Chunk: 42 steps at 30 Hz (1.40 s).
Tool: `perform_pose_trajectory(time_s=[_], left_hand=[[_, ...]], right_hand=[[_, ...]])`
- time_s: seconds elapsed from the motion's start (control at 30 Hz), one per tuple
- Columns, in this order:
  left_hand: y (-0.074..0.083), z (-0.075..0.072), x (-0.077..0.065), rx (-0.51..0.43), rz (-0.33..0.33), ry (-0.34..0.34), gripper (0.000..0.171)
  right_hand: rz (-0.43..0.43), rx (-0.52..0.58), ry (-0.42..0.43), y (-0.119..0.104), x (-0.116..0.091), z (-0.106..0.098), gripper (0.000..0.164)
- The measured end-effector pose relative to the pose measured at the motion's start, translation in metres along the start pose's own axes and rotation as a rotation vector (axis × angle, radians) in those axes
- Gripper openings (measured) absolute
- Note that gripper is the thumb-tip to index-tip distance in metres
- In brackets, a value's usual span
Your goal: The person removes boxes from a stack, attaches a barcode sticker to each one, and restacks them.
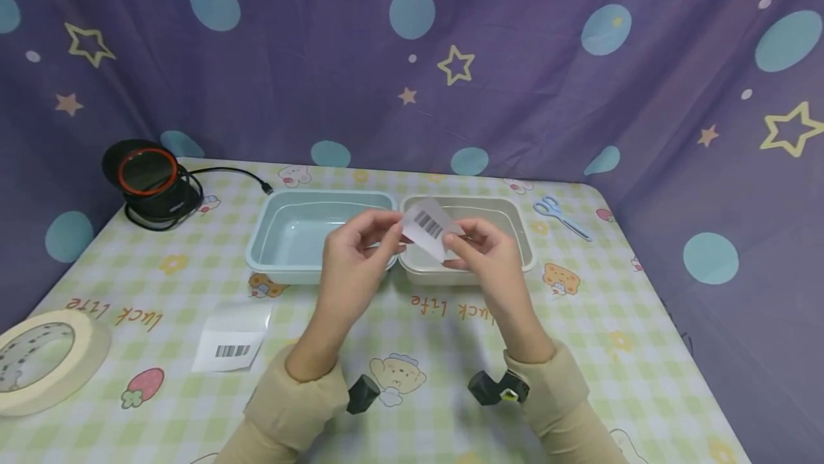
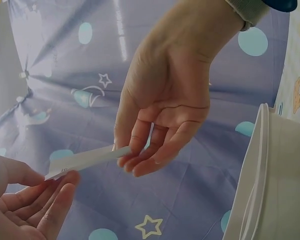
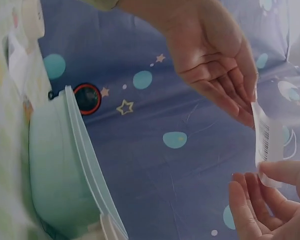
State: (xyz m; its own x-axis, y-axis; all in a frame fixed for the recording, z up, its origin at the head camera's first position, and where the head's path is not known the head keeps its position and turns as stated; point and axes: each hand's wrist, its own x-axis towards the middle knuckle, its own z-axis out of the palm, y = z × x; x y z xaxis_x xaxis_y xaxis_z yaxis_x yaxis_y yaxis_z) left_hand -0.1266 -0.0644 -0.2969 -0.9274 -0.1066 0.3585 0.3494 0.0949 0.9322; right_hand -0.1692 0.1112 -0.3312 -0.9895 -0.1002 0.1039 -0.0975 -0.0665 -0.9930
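Note:
A small white barcode label (image 1: 428,225) is stretched between both hands, raised over the inner edges of the two bins. My left hand (image 1: 355,260) pinches its left edge between thumb and fingers, while my right hand (image 1: 498,260) pinches the right edge. Bars printed on the label's face show in the head view and the right wrist view. Seen in the left wrist view, the label (image 2: 82,161) appears nearly edge-on, slightly bent. Below the hands stand a light blue bin (image 1: 290,274) and, at its right, a grey-white bin (image 1: 440,278).
Another white barcode label (image 1: 232,339) lies on the patterned tablecloth, left of my left forearm. A masking tape roll (image 1: 90,357) sits at the far left. Behind it stands a black scanner-like device (image 1: 151,192) with a coiled cable. Blue scissors (image 1: 560,217) lie right of the bins.

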Motion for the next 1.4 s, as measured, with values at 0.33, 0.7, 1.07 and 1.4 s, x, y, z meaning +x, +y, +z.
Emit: perform_pose_trajectory(time_s=[0.33, 0.7, 1.07, 1.4], left_hand=[[-0.005, 0.001, 0.004, -0.026, -0.086, -0.037, 0.015], [-0.016, 0.002, 0.009, 0.137, -0.133, -0.131, 0.008], [-0.029, 0.005, 0.014, 0.235, -0.171, -0.238, 0.013], [-0.049, 0.022, 0.01, 0.284, -0.175, -0.321, 0.009]], right_hand=[[-0.014, 0.134, 0.104, -0.003, 0.0, -0.001, 0.01], [-0.075, 0.047, 0.229, -0.006, 0.002, -0.006, 0.005], [-0.087, -0.16, 0.219, -0.001, 0.002, -0.024, 0.005], [0.002, -0.282, 0.211, 0.019, -0.006, -0.048, 0.015]])
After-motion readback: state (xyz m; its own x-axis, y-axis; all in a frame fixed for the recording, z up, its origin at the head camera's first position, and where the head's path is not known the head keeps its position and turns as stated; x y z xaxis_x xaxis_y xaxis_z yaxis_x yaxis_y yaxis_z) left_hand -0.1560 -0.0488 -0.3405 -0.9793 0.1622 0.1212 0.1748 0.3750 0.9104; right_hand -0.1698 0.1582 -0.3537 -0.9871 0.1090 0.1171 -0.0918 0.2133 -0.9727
